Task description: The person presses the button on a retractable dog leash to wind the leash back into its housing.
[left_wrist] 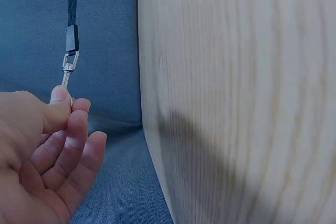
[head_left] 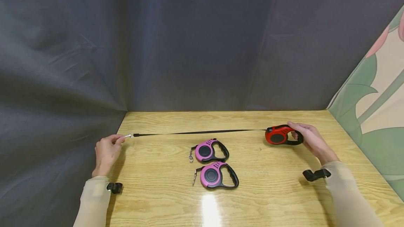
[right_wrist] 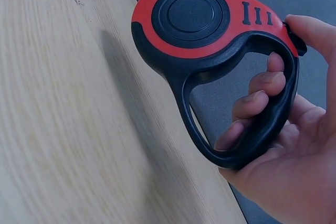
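Observation:
My right hand (head_left: 310, 139) grips the black handle of a red retractable dog leash (head_left: 274, 136), its fingers wrapped through the loop. In the right wrist view the thumb lies on the black button (right_wrist: 295, 39). From the casing a black strap (head_left: 202, 132) runs out almost straight to the left, above the table. At its far end is a metal clip (left_wrist: 68, 69), which my left hand (head_left: 107, 151) pinches between thumb and forefinger. The clip's lower part is hidden by those fingers.
Two pink retractable leashes (head_left: 205, 151) lie one in front of the other mid-table, with metal clips to their left. The wooden table (head_left: 157, 192) meets a dark curtain (head_left: 202, 45) at the back and left. A flowered cloth (head_left: 378, 108) hangs at the right.

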{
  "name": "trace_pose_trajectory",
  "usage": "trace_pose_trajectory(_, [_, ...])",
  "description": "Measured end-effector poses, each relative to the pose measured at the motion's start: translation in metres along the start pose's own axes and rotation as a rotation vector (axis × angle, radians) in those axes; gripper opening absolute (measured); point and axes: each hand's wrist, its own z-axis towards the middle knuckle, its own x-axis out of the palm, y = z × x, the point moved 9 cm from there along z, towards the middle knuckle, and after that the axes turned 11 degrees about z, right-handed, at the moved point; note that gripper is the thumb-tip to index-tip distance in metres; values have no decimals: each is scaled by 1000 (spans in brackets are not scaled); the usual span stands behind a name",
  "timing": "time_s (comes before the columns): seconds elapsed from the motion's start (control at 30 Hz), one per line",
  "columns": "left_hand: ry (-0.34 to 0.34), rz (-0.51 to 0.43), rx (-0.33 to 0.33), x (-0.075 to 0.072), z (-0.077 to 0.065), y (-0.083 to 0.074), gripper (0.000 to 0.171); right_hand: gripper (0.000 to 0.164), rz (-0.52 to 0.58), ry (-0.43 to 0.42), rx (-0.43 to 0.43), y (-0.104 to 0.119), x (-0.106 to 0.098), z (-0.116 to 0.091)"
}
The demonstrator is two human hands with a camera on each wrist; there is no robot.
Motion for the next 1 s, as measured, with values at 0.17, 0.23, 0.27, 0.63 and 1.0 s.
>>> trace_pose_trajectory(0.17, [7, 1, -6, 1, 0, -1, 23, 33, -8, 8, -13, 0, 4, 2])
trace_pose_trajectory(0.23, [8, 2, -5, 2, 1, -2, 23, 33, -13, 11, -13, 0, 5, 3])
trace_pose_trajectory(0.27, [7, 2, -4, 2, 1, -2, 23, 33, -15, 12, -12, -1, 5, 3])
trace_pose_trajectory(0.63, [-12, -1, 19, 2, 3, -6, 21, 35, -43, 25, -9, -1, 11, 7])
trace_pose_trajectory(1.0, [-7, -11, 30, 5, 4, -11, 21, 37, -59, 31, -11, -2, 19, 7])
